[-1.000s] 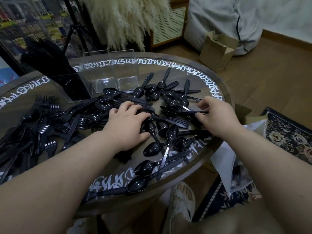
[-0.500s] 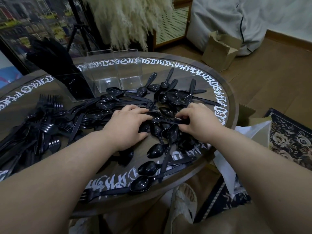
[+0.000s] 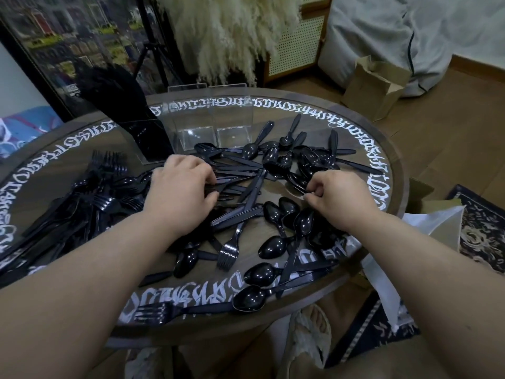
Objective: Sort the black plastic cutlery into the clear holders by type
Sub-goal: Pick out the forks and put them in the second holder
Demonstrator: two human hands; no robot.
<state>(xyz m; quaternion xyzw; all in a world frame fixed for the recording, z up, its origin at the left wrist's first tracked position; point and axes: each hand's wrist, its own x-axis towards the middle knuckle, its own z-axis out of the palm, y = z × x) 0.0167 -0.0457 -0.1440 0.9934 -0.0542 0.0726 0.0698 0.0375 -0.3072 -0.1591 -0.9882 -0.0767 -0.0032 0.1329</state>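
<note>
Cutlery (image 3: pixel 246 214): glossy black, heaped | left grip (image 3: pixel 183 192) curled onto knives | right grip (image 3: pixel 338 198) pinching a spoon

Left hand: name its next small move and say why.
Probably lift the left hand with the knives its fingers curl around and carry them to the holder already packed with black cutlery; the two clear holders beside it stand empty.

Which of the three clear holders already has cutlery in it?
The leftmost clear plastic holder, which is packed with upright black plastic cutlery. The two clear plastic holders to its right show only bare transparent walls and bottoms.
</note>
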